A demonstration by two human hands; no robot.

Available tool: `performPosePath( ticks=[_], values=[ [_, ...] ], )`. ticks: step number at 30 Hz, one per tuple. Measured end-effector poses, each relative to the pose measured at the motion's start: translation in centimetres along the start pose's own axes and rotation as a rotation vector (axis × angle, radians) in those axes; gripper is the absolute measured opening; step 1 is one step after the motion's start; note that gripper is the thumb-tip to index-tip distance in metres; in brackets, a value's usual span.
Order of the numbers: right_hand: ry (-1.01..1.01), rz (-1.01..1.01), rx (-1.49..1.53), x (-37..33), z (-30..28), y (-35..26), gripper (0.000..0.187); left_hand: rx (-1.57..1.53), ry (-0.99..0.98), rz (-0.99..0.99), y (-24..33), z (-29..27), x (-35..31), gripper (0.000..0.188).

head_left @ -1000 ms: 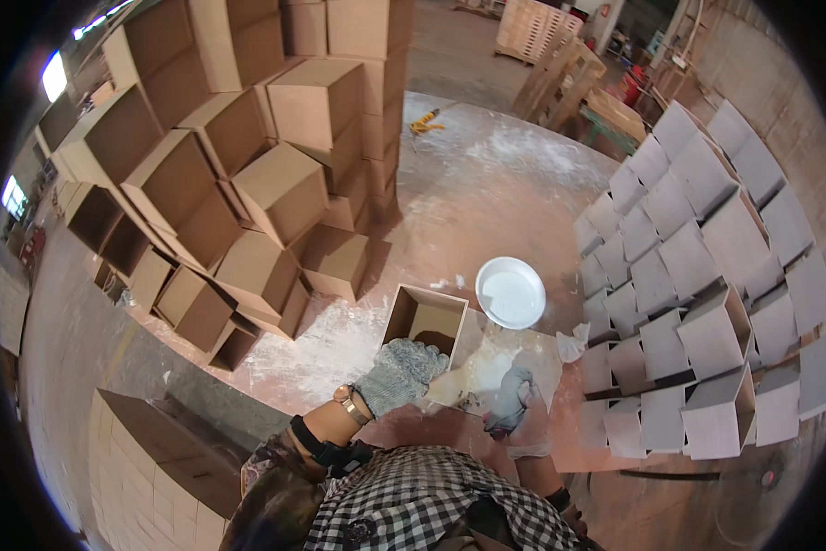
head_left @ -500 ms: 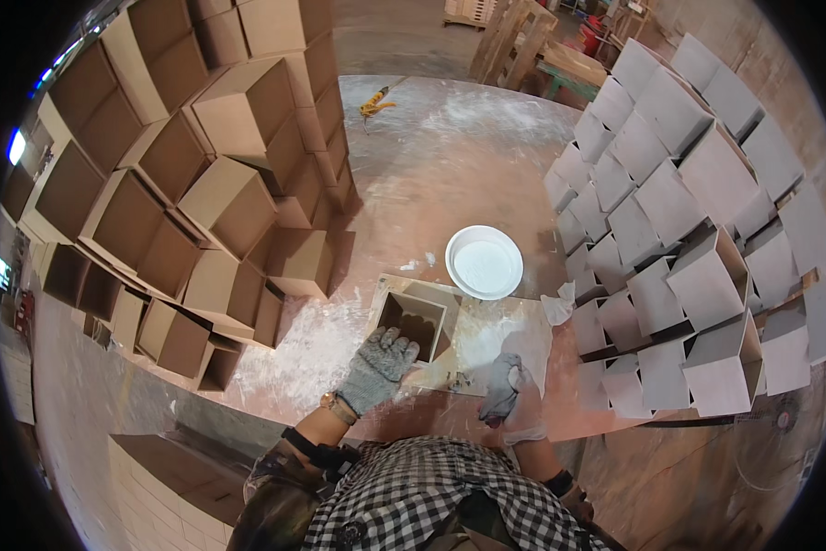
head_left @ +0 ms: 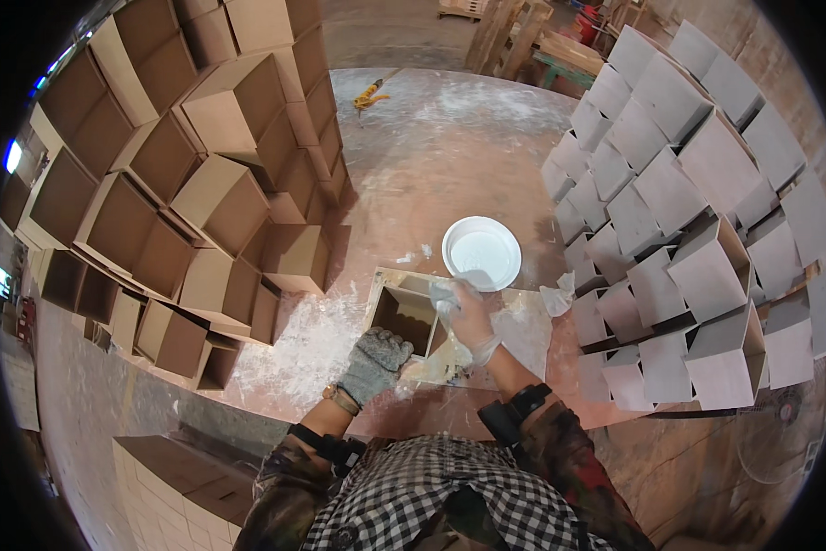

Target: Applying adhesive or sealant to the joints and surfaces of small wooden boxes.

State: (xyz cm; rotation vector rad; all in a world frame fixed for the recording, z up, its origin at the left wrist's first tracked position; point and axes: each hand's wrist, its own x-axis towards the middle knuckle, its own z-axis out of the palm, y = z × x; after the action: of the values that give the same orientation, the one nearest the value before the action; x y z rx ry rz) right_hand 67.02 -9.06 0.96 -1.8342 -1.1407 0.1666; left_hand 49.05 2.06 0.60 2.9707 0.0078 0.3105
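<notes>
An open-topped brown box (head_left: pixel 396 298) stands on a stained board (head_left: pixel 521 321) in front of me. My left hand (head_left: pixel 376 363), in a grey knit glove, is closed over the box's near left corner, with the fingers curled at its rim. At the box's right side my right hand (head_left: pixel 471 321), in a thin see-through glove, holds a crumpled pale grey rag (head_left: pixel 448 292) against the outside wall or upper edge. Motion smears the rag and fingers a little. Just beyond the rag sits a round white bowl (head_left: pixel 450 241) with white contents.
Brown open boxes (head_left: pixel 215 207) are stacked high on the left, and grey-white coated boxes (head_left: pixel 670 188) on the right. A yellow-handled tool (head_left: pixel 369 95) lies at the table's far end. A crumpled clear plastic piece (head_left: pixel 558 296) lies right of the board. White powder smears the tabletop (head_left: pixel 284 354).
My right hand has swung up and left with the rag, from the board's near right to the box's right side. The left hand stays at the box's near left corner.
</notes>
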Motion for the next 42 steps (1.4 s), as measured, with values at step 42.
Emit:
performPosePath(
  ticks=[42],
  values=[
    [0.640, 0.812, 1.216, -17.9, -12.5, 2.5, 0.032, -0.032, 0.226, 0.894, 24.0, -31.0, 31.7, 0.029]
  ],
)
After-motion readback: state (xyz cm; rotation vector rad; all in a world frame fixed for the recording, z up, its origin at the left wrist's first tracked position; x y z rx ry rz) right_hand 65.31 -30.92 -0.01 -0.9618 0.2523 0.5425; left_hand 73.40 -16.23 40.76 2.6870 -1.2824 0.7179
